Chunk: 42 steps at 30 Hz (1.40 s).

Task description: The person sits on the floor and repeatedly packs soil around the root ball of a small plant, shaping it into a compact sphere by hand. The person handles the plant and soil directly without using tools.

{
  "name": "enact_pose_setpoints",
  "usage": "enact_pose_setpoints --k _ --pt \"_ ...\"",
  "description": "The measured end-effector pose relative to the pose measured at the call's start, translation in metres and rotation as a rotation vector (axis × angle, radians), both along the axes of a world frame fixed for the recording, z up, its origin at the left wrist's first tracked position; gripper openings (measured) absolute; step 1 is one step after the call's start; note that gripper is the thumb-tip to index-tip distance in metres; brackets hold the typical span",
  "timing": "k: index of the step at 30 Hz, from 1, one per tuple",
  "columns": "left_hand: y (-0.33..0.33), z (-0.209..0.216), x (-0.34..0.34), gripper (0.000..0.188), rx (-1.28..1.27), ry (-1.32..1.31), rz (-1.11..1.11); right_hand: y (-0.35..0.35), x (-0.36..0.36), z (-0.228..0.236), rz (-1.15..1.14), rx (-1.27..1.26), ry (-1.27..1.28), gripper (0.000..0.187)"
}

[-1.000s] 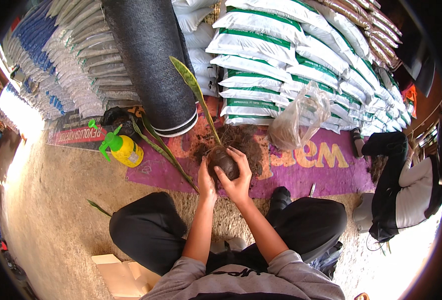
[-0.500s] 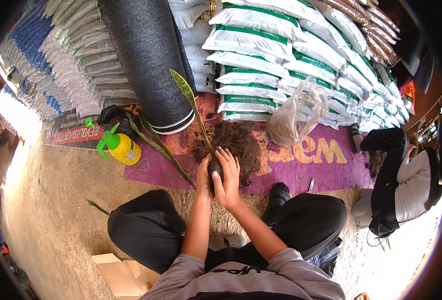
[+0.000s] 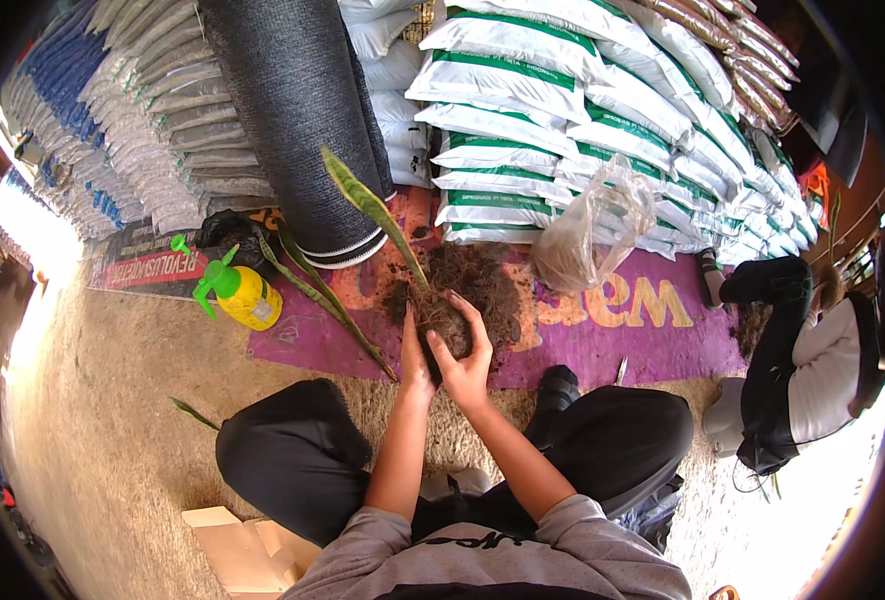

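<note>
Between my two hands is the round, soil-covered root ball (image 3: 444, 326) of a snake plant. Its single long green leaf (image 3: 370, 208) with yellowish edges leans up and to the left. My left hand (image 3: 417, 358) is wrapped round the left side of the ball. On the other side my right hand (image 3: 469, 365) cups it, thumb across the front and fingers behind. Loose dark soil with stringy roots (image 3: 487, 290) lies just beyond my hands on a purple banner (image 3: 602, 350). More snake plant leaves (image 3: 334, 305) rest to the left of my hands.
A yellow spray bottle (image 3: 252, 302) with a green head stands at left. Behind are a black roll of netting (image 3: 292, 120), stacked white-and-green sacks (image 3: 502, 120) and a clear plastic bag (image 3: 597, 225) holding brown material. Another person (image 3: 822, 360) sits at right; cardboard (image 3: 237, 550) lies at lower left.
The root ball has turned in my hands, so its rooty side now shows. Its leaf has swung left and down, and my right hand has opened wider round the ball.
</note>
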<state>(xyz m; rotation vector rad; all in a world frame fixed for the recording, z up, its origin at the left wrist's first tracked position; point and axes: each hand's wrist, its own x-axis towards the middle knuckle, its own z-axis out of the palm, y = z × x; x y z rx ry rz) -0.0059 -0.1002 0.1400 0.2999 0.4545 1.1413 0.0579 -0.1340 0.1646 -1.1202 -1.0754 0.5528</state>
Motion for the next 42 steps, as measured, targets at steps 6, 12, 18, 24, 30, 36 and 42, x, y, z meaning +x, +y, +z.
enact_pose_setpoints --k 6,12,18,24,30,36,42 --pt "-0.002 0.002 -0.001 0.043 0.038 -0.026 -0.05 -0.006 0.006 0.007 -0.125 0.045 -0.492 0.055" --pt "-0.002 -0.006 -0.006 0.036 -0.005 0.048 -0.059 -0.008 0.011 0.003 -0.03 0.0 -0.543 0.057" --pt "-0.002 0.008 -0.004 0.035 -0.045 0.189 0.037 -0.005 0.011 0.018 0.093 -0.07 -0.455 0.064" --pt "-0.001 -0.014 -0.01 0.042 -0.05 0.307 -0.017 -0.002 0.007 0.006 0.095 -0.074 -0.408 0.064" --pt "0.005 0.007 -0.017 0.049 -0.079 0.315 0.016 0.007 0.025 0.002 0.114 -0.111 0.01 0.068" --pt "-0.004 -0.004 0.0 0.048 -0.076 0.16 0.069 0.005 0.01 -0.006 0.032 -0.085 -0.023 0.064" --pt "-0.006 0.006 0.001 0.04 -0.007 0.153 0.058 0.001 0.014 0.006 -0.017 -0.03 -0.481 0.059"
